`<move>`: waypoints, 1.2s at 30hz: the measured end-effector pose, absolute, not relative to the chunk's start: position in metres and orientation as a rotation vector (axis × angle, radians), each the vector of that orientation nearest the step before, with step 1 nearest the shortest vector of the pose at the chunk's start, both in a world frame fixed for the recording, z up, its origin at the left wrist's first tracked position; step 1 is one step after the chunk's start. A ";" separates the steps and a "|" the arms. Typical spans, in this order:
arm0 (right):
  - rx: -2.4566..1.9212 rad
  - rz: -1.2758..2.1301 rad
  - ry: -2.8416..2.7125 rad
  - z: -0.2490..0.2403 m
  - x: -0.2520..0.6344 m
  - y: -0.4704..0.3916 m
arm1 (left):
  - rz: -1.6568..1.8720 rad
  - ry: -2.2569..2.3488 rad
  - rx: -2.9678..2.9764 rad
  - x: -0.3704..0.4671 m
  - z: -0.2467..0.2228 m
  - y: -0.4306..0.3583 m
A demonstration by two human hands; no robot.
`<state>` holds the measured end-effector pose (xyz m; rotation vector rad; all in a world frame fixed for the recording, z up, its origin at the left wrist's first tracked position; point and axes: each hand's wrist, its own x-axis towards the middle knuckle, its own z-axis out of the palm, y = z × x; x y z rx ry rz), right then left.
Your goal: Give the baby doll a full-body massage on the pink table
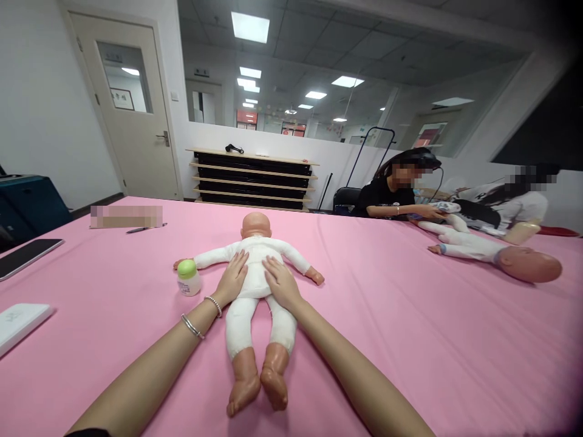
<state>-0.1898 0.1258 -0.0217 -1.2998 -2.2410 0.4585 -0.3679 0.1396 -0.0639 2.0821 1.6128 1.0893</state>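
A baby doll (257,264) with a white cloth body lies on its back on the pink-covered table (373,315), head away from me, feet toward me, arms spread. My left hand (233,278) rests flat on the left side of its torso, fingers stretched out. On the right side of the torso lies my right hand (281,282), its fingers also extended and slightly apart. Neither hand grips anything. Just left of my left hand stands a small jar (189,279) with a green lid, close to the doll's hand.
A pen (143,229) lies far left beside a blurred flat item (126,216). A phone (27,258) and a white box (22,325) sit at the left edge. On the right, two people (396,188) sit near another doll (492,252). Behind stands a low stack of shelves (255,179).
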 end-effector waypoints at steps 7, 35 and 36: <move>-0.992 0.747 -2.602 -0.016 -0.137 0.058 | 0.755 1.259 2.416 -0.373 -0.044 0.051; -1.260 0.562 -2.366 -0.012 -0.196 0.101 | 0.668 1.562 2.522 -0.333 -0.027 0.083; -1.262 0.507 -2.399 -0.018 -0.193 0.103 | 0.624 1.563 2.530 -0.337 -0.030 0.084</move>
